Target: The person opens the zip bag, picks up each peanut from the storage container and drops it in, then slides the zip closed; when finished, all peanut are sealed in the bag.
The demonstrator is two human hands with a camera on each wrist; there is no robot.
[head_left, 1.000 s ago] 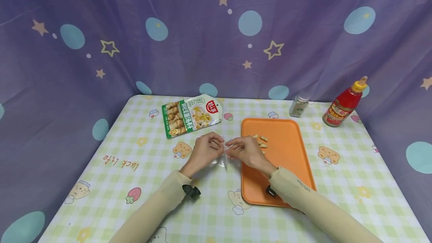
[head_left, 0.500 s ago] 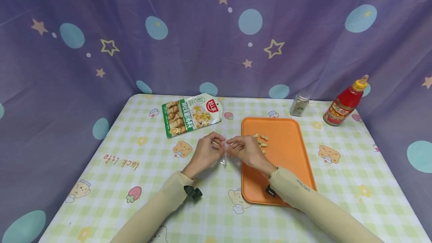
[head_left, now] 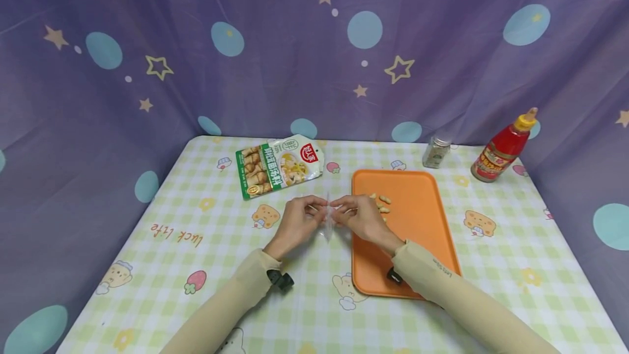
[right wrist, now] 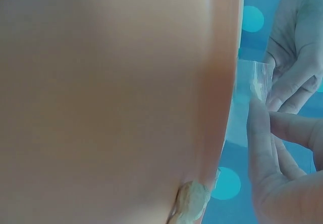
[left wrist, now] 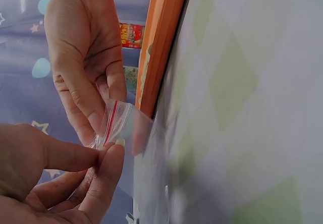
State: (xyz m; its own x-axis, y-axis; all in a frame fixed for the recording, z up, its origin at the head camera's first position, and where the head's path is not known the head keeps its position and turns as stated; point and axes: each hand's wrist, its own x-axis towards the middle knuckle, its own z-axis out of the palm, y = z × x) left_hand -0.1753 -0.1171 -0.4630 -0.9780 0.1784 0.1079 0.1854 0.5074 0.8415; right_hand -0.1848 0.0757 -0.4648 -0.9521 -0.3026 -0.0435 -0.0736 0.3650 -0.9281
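Note:
A small clear zip bag [left wrist: 126, 125] with a red line along its top hangs between my two hands, just left of the orange tray [head_left: 413, 245]. My left hand [head_left: 298, 220] pinches the bag's top edge between thumb and fingers. Opposite it, my right hand [head_left: 362, 217] pinches the same edge, its wrist above the tray. In the right wrist view the bag [right wrist: 245, 98] looks flat and see-through. Several peanuts [head_left: 385, 205] in their shells lie on the tray's left side, partly hidden behind my right hand.
A green and white food pouch [head_left: 280, 168] lies behind my left hand. Towards the back right stand a small spice jar [head_left: 436, 153] and a red sauce bottle [head_left: 503, 149] with a yellow cap. A purple curtain [head_left: 295, 42] hangs behind the table.
Both hands stay in nearly the same place, still pinching the bag's top. The bag has turned from broadside to nearly edge-on in the head view.

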